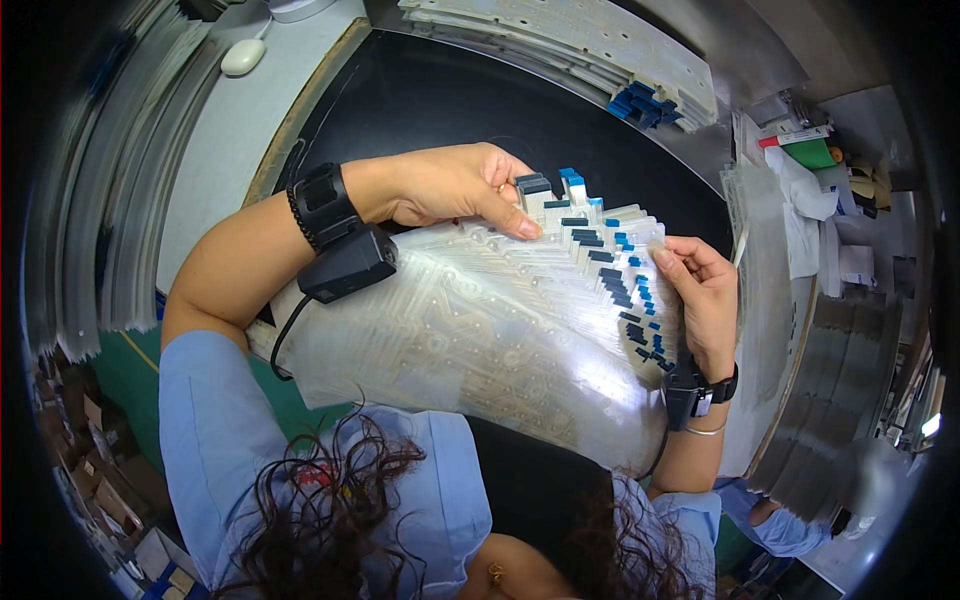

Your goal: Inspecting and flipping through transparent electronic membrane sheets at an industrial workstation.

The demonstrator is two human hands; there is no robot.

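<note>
A fanned stack of translucent membrane circuit sheets (440,320) with printed traces spreads in front of my body, its near side bulging toward me. Along its far right part run stepped rows of short tails with dark and blue tips (612,270). My left hand (455,190) grips the far edge, thumb on top and the other fingers partly hidden beyond it. At the right edge, my right hand (702,290) pinches the sheets between thumb and fingers, beside the tipped tails. Each wrist wears a black strap with a small black box.
Under the sheets lies a black work surface (400,90). More circuit sheets (580,40) with blue tips are piled at its far side. Tall stacks of sheets (120,180) stand at the left, near a white mouse (243,57). Another person's blue sleeve (775,520) shows at lower right.
</note>
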